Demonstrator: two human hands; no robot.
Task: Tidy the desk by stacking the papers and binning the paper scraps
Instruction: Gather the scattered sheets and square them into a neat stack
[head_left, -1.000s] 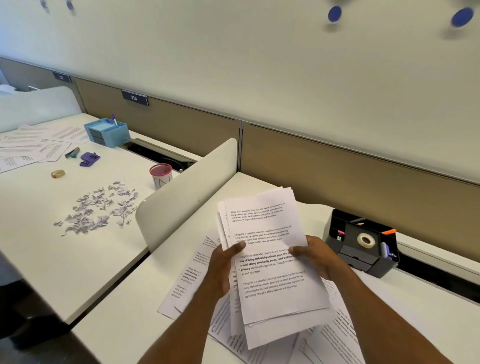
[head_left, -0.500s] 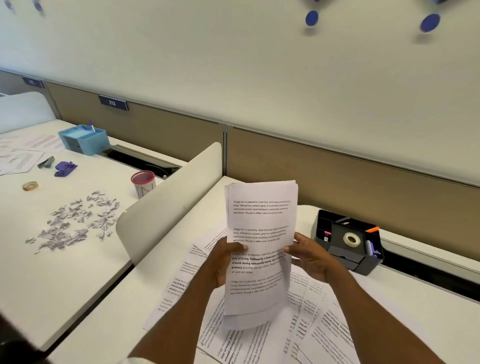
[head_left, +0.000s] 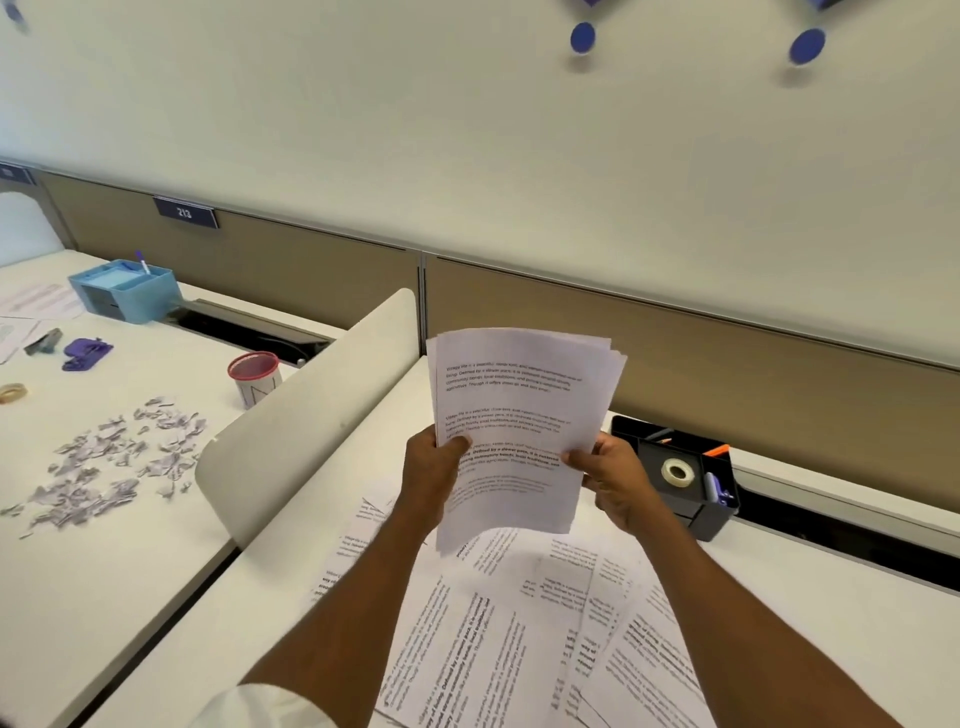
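The sheaf of papers (head_left: 519, 415) is up in the air above the near tabletop (head_left: 831, 597), held upright with its printed face towards the person and its top edges slightly fanned. The left hand (head_left: 431, 467) grips the sheaf's left edge, thumb across the front; the right hand (head_left: 615, 478) pinches the right edge the same way. Both are clamped on the paper about halfway down.

Beneath the sheaf, more loose sheets (head_left: 493, 634) lie spread and overlapping on the tabletop, turned at different angles.

Just beyond the right hand sits a black desk organiser (head_left: 698, 514) against the back edge. Its open top tray holds a roll of tape (head_left: 678, 472), with a pencil (head_left: 660, 438) behind it, an orange marker (head_left: 717, 450) at the back corner, and a blue pen-like thing (head_left: 716, 488) in the right-hand slot.

A rounded cream divider (head_left: 311, 410) separates this tabletop from the neighbouring tabletop (head_left: 104, 571) to the left. There the paper scraps (head_left: 114, 462) lie in a loose scatter. Near the divider stands a small cup with a red mesh rim (head_left: 254, 376); I cannot see what is inside it. Farther back is a light blue organiser (head_left: 124, 291) with a pen (head_left: 142, 261) standing in it. Near it lie a purple desk tool (head_left: 85, 353), a grey one (head_left: 44, 342), and a second tape roll (head_left: 11, 392) at the left edge.

On the brown partition behind is a plate reading 213 (head_left: 184, 213).
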